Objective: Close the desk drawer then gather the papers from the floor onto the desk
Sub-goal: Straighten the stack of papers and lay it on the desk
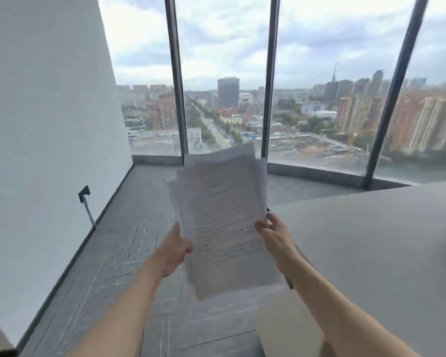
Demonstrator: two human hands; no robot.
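Above the grey floor [129,243], a loose sheaf of printed papers [224,217] was held upright in the air between both hands. Left hand [171,249] fingers clasped its left edge; right hand [274,234] fingers pinched its right edge, just left of the grey desk [371,243].

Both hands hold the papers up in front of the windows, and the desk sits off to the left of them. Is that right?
Not quite: the desk is to the right of the papers, not the left. The head view shows that. The rest holds: the left hand and right hand both grip the sheets, raised before the windows.
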